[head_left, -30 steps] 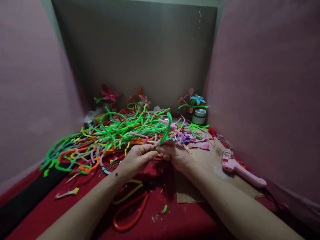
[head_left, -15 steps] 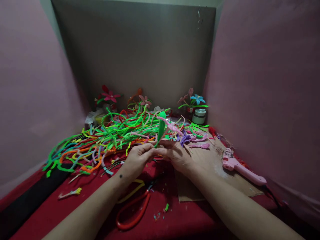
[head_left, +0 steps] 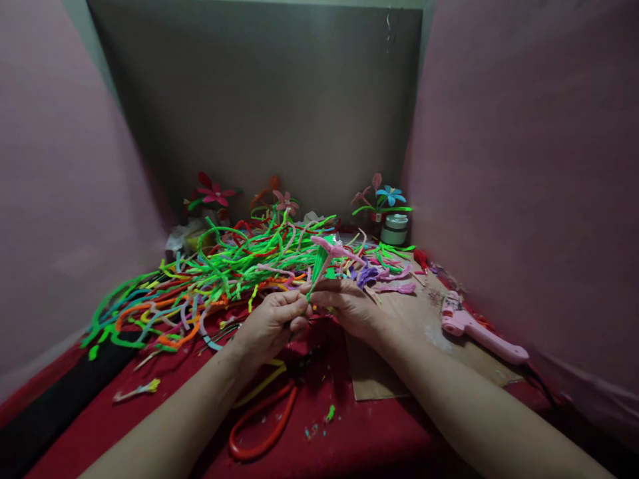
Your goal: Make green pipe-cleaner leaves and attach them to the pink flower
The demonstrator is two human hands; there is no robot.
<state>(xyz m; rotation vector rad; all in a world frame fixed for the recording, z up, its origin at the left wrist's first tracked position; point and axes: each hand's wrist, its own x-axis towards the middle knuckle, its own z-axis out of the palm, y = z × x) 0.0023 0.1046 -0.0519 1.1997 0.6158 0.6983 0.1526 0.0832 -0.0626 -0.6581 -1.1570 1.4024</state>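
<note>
My left hand [head_left: 272,321] and my right hand [head_left: 349,305] meet at the middle of the red table, fingers pinched together on a green pipe cleaner leaf [head_left: 318,265] that stands up between them. The leaf is folded narrow and points up and slightly right. Right behind it lies a big tangled pile of pipe cleaners [head_left: 219,266] in green, orange, pink and blue. Below my left hand lie red-handled scissors [head_left: 264,426] on the cloth.
A pink glue gun [head_left: 479,329] lies on a cardboard sheet [head_left: 399,372] at the right. Finished pipe cleaner flowers [head_left: 384,199] and a small jar [head_left: 395,229] stand along the back wall. Pink panels close both sides. Small cut scraps [head_left: 327,414] dot the red cloth.
The green leaf between my fingers has been pressed narrower and shorter, from a tall open loop to a tight folded shape. Both hands stayed in place.
</note>
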